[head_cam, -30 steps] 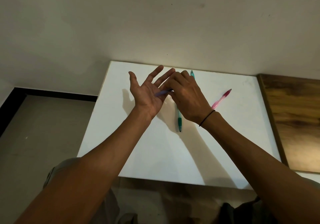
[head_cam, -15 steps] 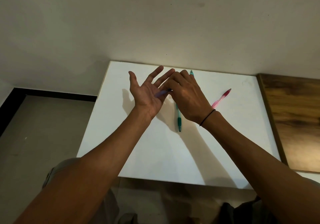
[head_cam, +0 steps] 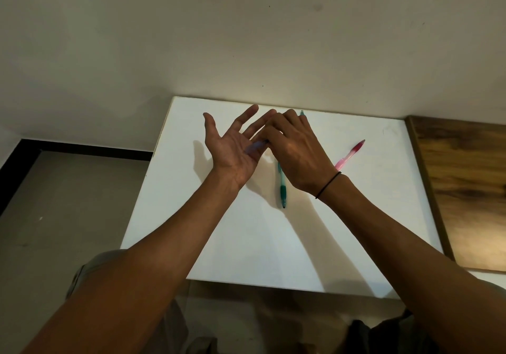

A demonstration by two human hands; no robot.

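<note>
Our left hand lies palm up, its fingers released. The right hand pinches the blue pen against that palm, above the surface. A green pen and a pink pen lie on it, to the right.

Left hand and right hand bare, forearms bare to above the elbow, thin black band round the right wrist, grey-olive short sleeve on the left upper arm, dark cloth at the lap
</note>
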